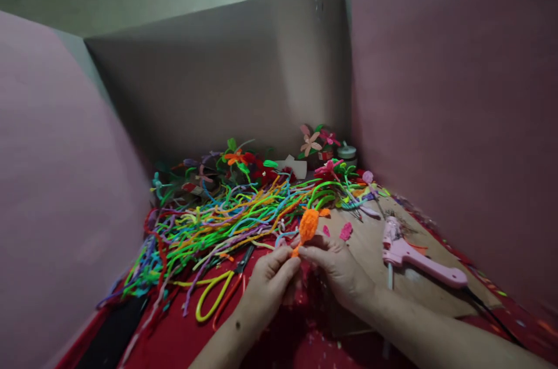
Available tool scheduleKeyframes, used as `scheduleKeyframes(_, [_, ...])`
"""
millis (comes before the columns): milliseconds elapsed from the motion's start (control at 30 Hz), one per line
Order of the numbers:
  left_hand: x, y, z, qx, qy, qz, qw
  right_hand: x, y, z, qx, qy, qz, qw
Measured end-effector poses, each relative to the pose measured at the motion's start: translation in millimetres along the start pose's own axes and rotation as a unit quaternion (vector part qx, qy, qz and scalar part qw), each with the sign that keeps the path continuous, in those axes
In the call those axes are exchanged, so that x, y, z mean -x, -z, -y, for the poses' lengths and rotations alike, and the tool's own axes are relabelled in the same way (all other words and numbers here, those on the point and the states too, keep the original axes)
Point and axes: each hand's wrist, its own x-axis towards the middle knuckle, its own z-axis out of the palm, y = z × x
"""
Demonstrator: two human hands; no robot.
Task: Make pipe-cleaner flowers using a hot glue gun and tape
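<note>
An orange petal of bent pipe cleaner stands upright between my two hands, its narrow base pinched from both sides. My left hand closes thumb and finger on the lower end. Just above, the thumb and fingers of my right hand grip the same stem. Two pink petals lie on the cardboard beyond my right hand. Scissors with yellow and red handles rest on the red cloth left of my left hand.
Loose pipe cleaners in many colours spread across the middle and left. A pink glue gun lies on brown cardboard, its cord trailing right. Finished flowers and a lidded jar stand at the back. Pink walls rise on both sides.
</note>
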Motion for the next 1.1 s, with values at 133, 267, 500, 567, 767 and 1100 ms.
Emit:
scheduleKeyframes(133, [2, -3.7, 9, -0.238, -0.134, -0.122, 0.954, 0, -1, 2, 0.019, -0.023, -0.033, 0.999])
scheduleKeyframes(267, [0, -4.4, 19, -0.278, -0.157, -0.127, 0.939, 0, 1, 2, 0.018, -0.039, -0.03, 0.999])
scheduleKeyframes(500, [0, -8.3, 5, -0.145, -0.082, -0.119, 0.979, -1, 4, 2, 0.02, -0.009, 0.041, 0.999])
scheduleKeyframes(567, [0, -10.4, 0, -0.066, -0.031, -0.111, 0.991, -1, 5, 3, 0.039, -0.013, 0.041, 0.998])
scheduleKeyframes(767, [-2, -9.6, -4, 0.14, 0.082, -0.027, 0.986, -2, 10, 6, 0.078, -0.023, 0.052, 0.995])
scheduleKeyframes(1100, [-5, -3.7, 3, 0.298, 0.129, 0.096, 0.941, -7, 16, 1, 0.025, -0.055, 0.092, 0.994])
